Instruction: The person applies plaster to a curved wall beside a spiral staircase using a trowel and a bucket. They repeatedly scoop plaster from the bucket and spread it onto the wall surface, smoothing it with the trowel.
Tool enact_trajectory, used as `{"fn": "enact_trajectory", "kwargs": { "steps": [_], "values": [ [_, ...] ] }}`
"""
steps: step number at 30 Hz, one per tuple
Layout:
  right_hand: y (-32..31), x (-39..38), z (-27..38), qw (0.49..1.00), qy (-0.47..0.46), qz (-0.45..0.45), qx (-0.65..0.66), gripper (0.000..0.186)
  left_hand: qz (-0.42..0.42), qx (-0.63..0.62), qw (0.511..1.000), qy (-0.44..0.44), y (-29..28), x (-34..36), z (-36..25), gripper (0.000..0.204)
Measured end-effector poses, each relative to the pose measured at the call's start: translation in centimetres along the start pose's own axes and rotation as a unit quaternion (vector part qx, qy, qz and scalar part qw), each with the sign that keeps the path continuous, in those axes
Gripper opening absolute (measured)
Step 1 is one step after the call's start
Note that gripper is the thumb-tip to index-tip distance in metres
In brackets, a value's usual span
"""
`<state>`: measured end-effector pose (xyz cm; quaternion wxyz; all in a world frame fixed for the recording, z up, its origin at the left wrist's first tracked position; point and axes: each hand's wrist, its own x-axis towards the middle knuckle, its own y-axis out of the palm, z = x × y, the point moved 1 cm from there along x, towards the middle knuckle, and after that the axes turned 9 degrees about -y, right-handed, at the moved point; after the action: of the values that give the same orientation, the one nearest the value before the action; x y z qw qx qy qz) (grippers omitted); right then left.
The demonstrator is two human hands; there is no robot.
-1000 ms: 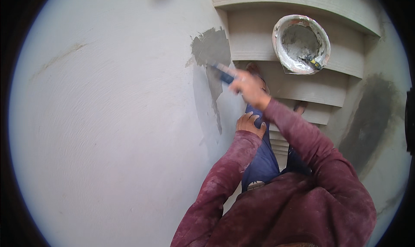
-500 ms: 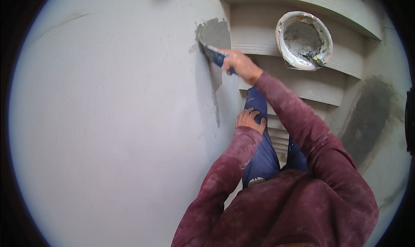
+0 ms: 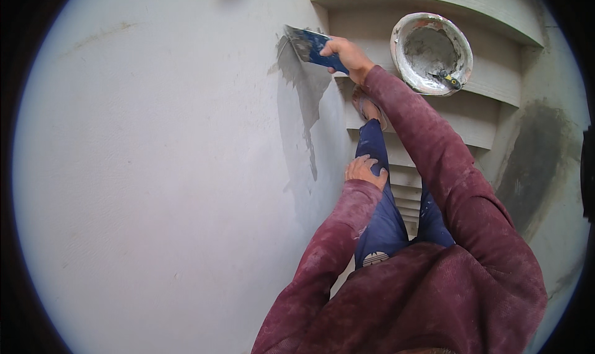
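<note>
My right hand grips a blue-handled flat trowel, its blade smeared grey and pressed to the wall at the upper part of a wet grey plaster patch on the white wall. My left hand rests on my blue-trousered left leg, fingers spread over it and holding nothing. To the right of the trowel a white, plaster-crusted bucket stands on the stairs with grey mix inside and a small yellow-and-black tool resting in it.
Curved pale stair treads run below and above me, one bare foot in a sandal on a step by the wall. The right-hand wall carries a long dark grey patch.
My right hand and trowel have moved up along the patch toward its top edge. My left hand stays on my leg, and my sandalled foot shows again.
</note>
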<state>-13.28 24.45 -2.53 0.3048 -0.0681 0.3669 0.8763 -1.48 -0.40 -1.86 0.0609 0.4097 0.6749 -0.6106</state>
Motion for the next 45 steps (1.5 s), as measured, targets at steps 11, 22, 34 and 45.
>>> {"fn": "enact_trajectory", "kwargs": {
  "steps": [11,22,34,45],
  "values": [
    [13.0,-12.6,-3.4,0.924,-0.28,0.067,-0.252,0.073,-0.047,-0.02,0.999,0.003,2.1,0.0,2.2,0.033],
    [2.5,-1.4,2.3,0.994,-0.066,0.058,-0.07,0.06,0.016,-0.016,0.999,-0.029,0.5,-1.1,0.0,0.036],
    [4.9,-14.4,-4.1,0.963,-0.083,0.257,-0.011,0.065,0.148,0.038,0.988,-0.017,-0.9,0.7,0.5,0.033],
    [-9.0,7.5,-12.2,0.996,-0.045,-0.017,-0.075,0.037,0.075,0.013,0.997,-0.029,1.6,-1.9,2.1,0.033]
  ]
}}
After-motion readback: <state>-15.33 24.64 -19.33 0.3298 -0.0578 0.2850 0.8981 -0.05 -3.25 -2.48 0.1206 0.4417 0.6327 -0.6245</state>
